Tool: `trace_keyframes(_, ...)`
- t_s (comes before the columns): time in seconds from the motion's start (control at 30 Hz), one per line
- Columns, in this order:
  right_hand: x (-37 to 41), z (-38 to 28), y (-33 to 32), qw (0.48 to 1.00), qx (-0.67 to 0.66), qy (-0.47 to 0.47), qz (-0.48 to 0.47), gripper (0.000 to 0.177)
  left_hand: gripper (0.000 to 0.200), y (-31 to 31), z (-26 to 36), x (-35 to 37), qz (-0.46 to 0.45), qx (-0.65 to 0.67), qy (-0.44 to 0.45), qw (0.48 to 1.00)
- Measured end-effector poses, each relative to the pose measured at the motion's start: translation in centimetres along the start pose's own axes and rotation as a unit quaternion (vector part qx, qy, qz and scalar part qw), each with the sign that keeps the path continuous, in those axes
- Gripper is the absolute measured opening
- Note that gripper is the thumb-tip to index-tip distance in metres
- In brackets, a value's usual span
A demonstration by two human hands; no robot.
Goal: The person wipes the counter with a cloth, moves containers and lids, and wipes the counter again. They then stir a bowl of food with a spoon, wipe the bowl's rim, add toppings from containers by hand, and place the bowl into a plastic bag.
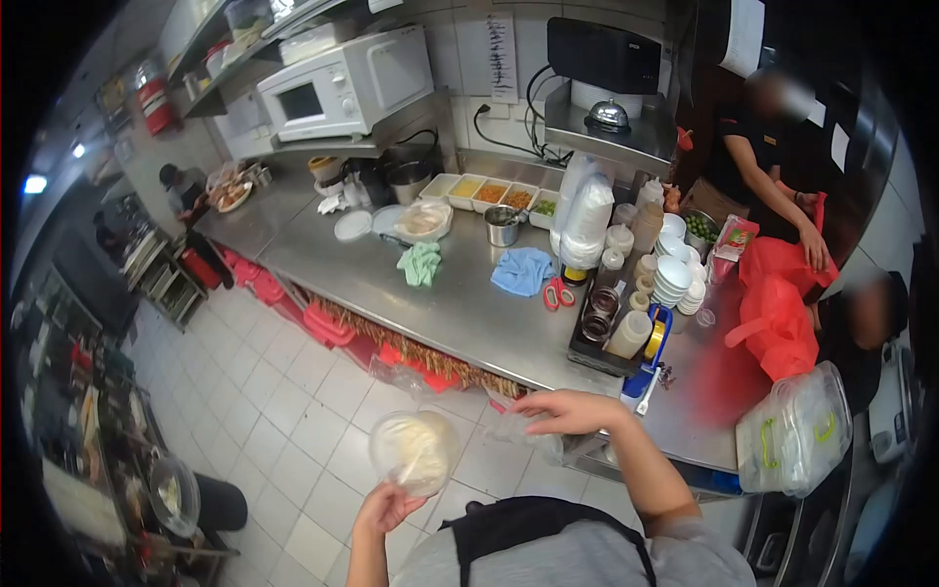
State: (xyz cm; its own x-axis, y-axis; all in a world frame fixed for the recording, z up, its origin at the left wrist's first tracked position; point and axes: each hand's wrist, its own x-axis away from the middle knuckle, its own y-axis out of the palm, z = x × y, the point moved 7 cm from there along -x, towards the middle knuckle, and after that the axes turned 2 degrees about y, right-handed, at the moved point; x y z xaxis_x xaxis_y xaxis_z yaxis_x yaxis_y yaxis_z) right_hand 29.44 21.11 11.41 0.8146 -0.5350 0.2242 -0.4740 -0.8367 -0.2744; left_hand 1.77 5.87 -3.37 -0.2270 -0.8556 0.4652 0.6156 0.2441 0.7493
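Observation:
My left hand [389, 507] grips the rim of a clear round plastic bowl [406, 445] with pale, cream-coloured food inside, held over the floor in front of the counter. To the right, near the counter's front edge, my right hand [572, 411] reaches leftward, palm down, with its fingers around a clear plastic lid-like piece [536, 442]. That piece is see-through and its exact shape is hard to make out. On the counter beyond lie a blue cloth [523, 271], red-handled scissors [558, 293] and a green cloth [420, 263].
Along the steel counter [362, 293] stand ingredient tubs [489, 196], a metal pot [502, 227], stacked plastic cups [587, 220], sauce bottles [631, 333] and white bowls [671, 279]. At right, a person [758, 147] handles a red bag [782, 293]; another person stands nearby. A black bin [220, 504] is at left.

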Motion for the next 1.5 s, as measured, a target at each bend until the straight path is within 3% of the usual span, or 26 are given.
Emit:
trace_keyframes(0.07, -3.2, 0.1, -0.1, 0.98, 0.176, 0.03, -0.088, 0.057, 0.06, 2.0, 1.0, 0.6, -0.034, 0.027, 0.056, 0.998)
trace_keyframes(0.1, -11.1, -1.6, 0.9, 0.987, 0.152, 0.015, -0.054, 0.058, 0.059, -0.7, 8.7, 2.9, -0.009, 0.028, 0.049, 0.998)
trace_keyframes(0.17, -15.0, -0.2, -3.4, 0.982, 0.182, 0.057, 0.001, 0.06, 0.059, -2.1, 9.1, 1.7, -0.026, 0.114, 0.037, 0.992)
trace_keyframes(0.3, -22.4, 7.4, -16.8, 0.938, 0.254, 0.08, 0.222, 0.065, 0.063, -4.0, 10.3, 0.6, 0.017, 0.158, 0.07, 0.985)
trace_keyframes(0.37, -23.4, 10.0, -22.9, 0.862, 0.287, 0.189, 0.373, 0.065, 0.068, -4.5, 11.1, 0.3, 0.051, 0.18, 0.086, 0.979)
trace_keyframes(0.47, -22.8, 11.3, -24.6, 0.764, 0.301, 0.29, 0.492, 0.06, 0.043, -16.6, 10.1, -1.0, 0.007, 0.072, 0.022, 0.997)
trace_keyframes(0.57, -27.5, 14.2, -22.2, 0.689, 0.332, 0.274, 0.583, 0.056, 0.038, -13.6, 14.4, -3.7, 0.069, 0.067, 0.021, 0.995)
trace_keyframes(0.67, -32.8, 12.0, -16.8, 0.75, 0.357, 0.226, 0.509, 0.058, 0.034, -11.4, 18.6, -6.9, 0.089, 0.046, 0.012, 0.995)
trace_keyframes(0.73, -34.7, 9.0, -11.8, 0.821, 0.356, 0.169, 0.412, 0.06, 0.03, -10.7, 20.4, -9.2, 0.085, 0.035, 0.001, 0.996)
trace_keyframes(0.77, -35.1, 7.5, -10.1, 0.853, 0.359, 0.132, 0.357, 0.061, 0.029, -10.7, 21.3, -10.3, 0.081, 0.033, -0.004, 0.996)
trace_keyframes(0.87, -34.7, 6.1, -12.5, 0.896, 0.198, 0.07, 0.391, 0.062, 0.024, -12.3, 23.4, -13.3, -0.015, 0.062, -0.029, 0.998)
trace_keyframes(0.9, -33.7, 6.4, -15.5, 0.849, 0.193, -0.003, 0.493, 0.064, 0.023, -13.0, 23.6, -14.1, -0.089, 0.095, -0.056, 0.99)
trace_keyframes(0.93, -32.5, 7.6, -18.9, 0.784, 0.187, -0.076, 0.587, 0.067, 0.019, -13.3, 23.8, -14.8, -0.026, 0.06, -0.053, 0.996)
trace_keyframes(1.0, -30.6, 11.6, -25.6, 0.715, 0.142, 0.015, 0.684, 0.078, 0.012, -12.3, 24.6, -15.7, 0.101, -0.011, -0.059, 0.993)
trace_keyframes(1.07, -29.8, 14.2, -30.5, 0.739, -0.086, 0.054, 0.667, 0.087, 0.012, -8.3, 25.9, -17.3, 0.118, -0.044, -0.069, 0.99)
trace_keyframes(1.17, -32.1, 16.8, -32.9, 0.733, -0.008, 0.066, 0.676, 0.09, 0.012, -4.6, 27.9, -19.6, 0.109, -0.074, -0.08, 0.988)
trace_keyframes(1.2, -31.9, 15.7, -32.5, 0.761, -0.062, 0.063, 0.642, 0.094, 0.011, -4.1, 28.5, -20.1, 0.104, -0.082, -0.084, 0.988)
trace_keyframes(1.3, -30.9, 18.3, -31.9, 0.709, -0.039, 0.018, 0.704, 0.086, 0.011, -2.8, 30.5, -21.6, 0.091, -0.099, -0.089, 0.987)
trace_keyframes(1.33, -29.2, 19.0, -31.8, 0.663, -0.013, 0.073, 0.745, 0.079, 0.011, -2.5, 31.1, -22.0, 0.086, -0.103, -0.092, 0.987)
trace_keyframes(1.4, -25.1, 18.0, -32.0, 0.569, 0.041, 0.057, 0.819, 0.073, 0.01, -2.1, 32.2, -22.6, 0.082, -0.111, -0.093, 0.986)
trace_keyframes(1.5, -21.3, 13.3, -34.5, 0.561, 0.121, 0.051, 0.817, 0.062, 0.01, -1.8, 33.7, -23.1, 0.083, -0.122, -0.096, 0.984)
